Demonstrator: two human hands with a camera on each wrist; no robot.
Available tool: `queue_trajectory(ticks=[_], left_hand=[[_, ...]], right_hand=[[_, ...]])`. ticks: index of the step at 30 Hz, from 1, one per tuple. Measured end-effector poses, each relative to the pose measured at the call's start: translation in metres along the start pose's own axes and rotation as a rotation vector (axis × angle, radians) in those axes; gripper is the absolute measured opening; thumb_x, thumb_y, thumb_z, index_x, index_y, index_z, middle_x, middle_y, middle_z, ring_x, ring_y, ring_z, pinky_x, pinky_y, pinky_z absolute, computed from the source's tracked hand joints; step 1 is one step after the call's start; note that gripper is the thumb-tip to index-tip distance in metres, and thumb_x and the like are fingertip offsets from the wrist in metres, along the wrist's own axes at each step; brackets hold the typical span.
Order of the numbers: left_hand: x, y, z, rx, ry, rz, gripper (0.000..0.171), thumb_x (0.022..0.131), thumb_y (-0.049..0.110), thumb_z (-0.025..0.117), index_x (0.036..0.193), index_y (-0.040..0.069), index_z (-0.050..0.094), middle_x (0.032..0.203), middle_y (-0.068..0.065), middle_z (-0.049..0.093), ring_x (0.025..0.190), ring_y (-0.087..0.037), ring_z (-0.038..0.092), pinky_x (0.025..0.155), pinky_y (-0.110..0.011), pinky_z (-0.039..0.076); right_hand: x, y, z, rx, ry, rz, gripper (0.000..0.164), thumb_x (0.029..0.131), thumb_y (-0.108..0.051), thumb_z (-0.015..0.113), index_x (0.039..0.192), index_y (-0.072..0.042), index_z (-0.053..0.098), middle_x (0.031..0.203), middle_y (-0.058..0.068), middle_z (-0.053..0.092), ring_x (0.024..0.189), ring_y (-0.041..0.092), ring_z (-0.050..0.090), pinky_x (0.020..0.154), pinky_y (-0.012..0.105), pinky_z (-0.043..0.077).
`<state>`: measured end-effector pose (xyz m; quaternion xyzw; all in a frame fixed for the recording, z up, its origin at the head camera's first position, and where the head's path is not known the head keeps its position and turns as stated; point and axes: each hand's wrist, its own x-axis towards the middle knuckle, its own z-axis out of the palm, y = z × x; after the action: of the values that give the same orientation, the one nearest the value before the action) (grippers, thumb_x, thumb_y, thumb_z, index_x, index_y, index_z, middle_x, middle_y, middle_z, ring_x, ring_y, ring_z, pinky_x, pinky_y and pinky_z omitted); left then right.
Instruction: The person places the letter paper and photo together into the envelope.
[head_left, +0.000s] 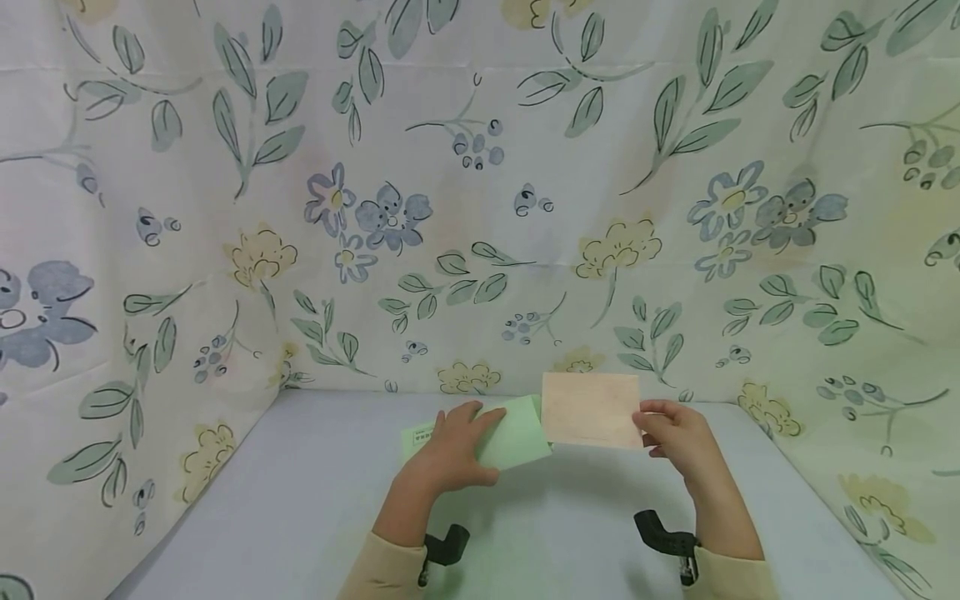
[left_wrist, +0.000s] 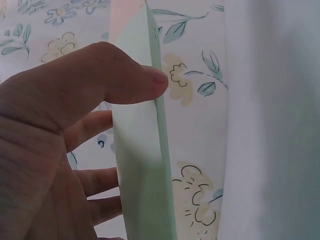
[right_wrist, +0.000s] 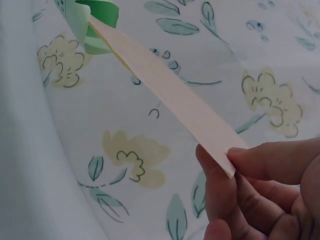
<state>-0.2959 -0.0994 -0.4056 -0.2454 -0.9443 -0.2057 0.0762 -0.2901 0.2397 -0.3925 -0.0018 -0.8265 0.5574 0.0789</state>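
A pale green paper envelope is held up by my left hand, slightly tilted. In the left wrist view the thumb presses one long side of the envelope, and the fingers lie along the other. My right hand pinches a pale pink card at its right edge between thumb and fingertips. The card's left end meets the envelope's right end. In the right wrist view that end of the envelope gapes open, with the card's far tip at its mouth; how far it reaches inside is hidden.
Below the hands spreads a white tabletop. A floral curtain hangs behind it and along both sides. Black wrist mounts sit at both sleeve cuffs.
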Motion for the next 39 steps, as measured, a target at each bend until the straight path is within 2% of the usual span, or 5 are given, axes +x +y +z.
queue_trajectory(ticks=[12, 18, 22, 30, 39], left_hand=[[-0.0008, 0.0017, -0.0003, 0.0, 0.001, -0.002, 0.084, 0.066, 0.032, 0.077, 0.142, 0.027, 0.041, 0.145, -0.006, 0.031, 0.136, -0.023, 0.024, 0.111, -0.057, 0.003], [-0.0007, 0.0026, -0.0009, 0.023, 0.003, 0.017, 0.084, 0.065, 0.029, 0.076, 0.142, 0.026, 0.042, 0.143, -0.009, 0.033, 0.135, -0.025, 0.024, 0.109, -0.06, 0.003], [-0.0009, 0.0019, -0.0004, 0.033, 0.004, 0.026, 0.084, 0.065, 0.03, 0.075, 0.142, 0.026, 0.041, 0.144, -0.01, 0.032, 0.135, -0.025, 0.023, 0.109, -0.06, 0.003], [-0.0014, 0.0017, 0.0008, 0.04, 0.012, 0.038, 0.085, 0.065, 0.03, 0.076, 0.142, 0.026, 0.041, 0.144, -0.01, 0.031, 0.135, -0.025, 0.023, 0.109, -0.06, 0.004], [0.0002, 0.0004, 0.0024, 0.043, 0.016, 0.035, 0.085, 0.064, 0.029, 0.074, 0.141, 0.027, 0.041, 0.143, -0.009, 0.032, 0.135, -0.023, 0.023, 0.11, -0.06, 0.005]], right_hand=[[-0.0019, -0.0024, -0.0014, 0.015, -0.022, -0.007, 0.054, 0.09, -0.033, 0.062, 0.13, 0.001, 0.051, 0.097, 0.008, 0.064, 0.068, 0.018, 0.059, 0.065, 0.029, 0.052], [-0.0029, -0.0045, -0.0019, -0.013, -0.025, 0.006, 0.051, 0.09, -0.035, 0.062, 0.128, -0.002, 0.054, 0.081, 0.005, 0.057, 0.065, 0.015, 0.052, 0.065, 0.029, 0.046], [-0.0022, -0.0039, -0.0011, -0.091, -0.004, -0.006, 0.05, 0.09, -0.037, 0.061, 0.128, -0.005, 0.055, 0.073, 0.007, 0.053, 0.063, 0.018, 0.049, 0.06, 0.03, 0.038], [-0.0006, -0.0027, 0.0029, -0.264, 0.07, -0.062, 0.046, 0.091, -0.033, 0.059, 0.126, -0.004, 0.058, 0.089, 0.009, 0.063, 0.071, 0.023, 0.052, 0.057, 0.031, 0.043], [-0.0035, -0.0053, 0.001, -0.265, 0.041, -0.109, 0.047, 0.091, -0.035, 0.059, 0.126, -0.003, 0.058, 0.101, 0.013, 0.065, 0.08, 0.023, 0.056, 0.062, 0.033, 0.048]])
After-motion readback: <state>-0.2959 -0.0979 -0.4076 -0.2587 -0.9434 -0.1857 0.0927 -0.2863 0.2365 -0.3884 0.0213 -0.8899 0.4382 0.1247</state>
